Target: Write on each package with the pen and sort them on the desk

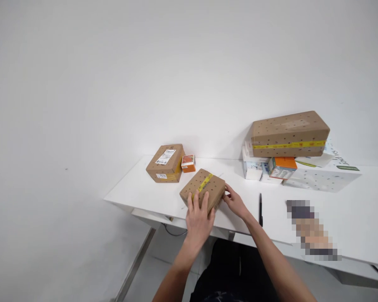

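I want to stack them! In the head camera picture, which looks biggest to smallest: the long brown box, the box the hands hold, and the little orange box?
1. Long brown box
2. Box with yellow tape, under both hands
3. Little orange box

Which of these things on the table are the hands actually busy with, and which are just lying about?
In hand: small taped box, left hand on top, right hand at its side.

Lying about: labelled box, orange box, long box on a stack, pen.
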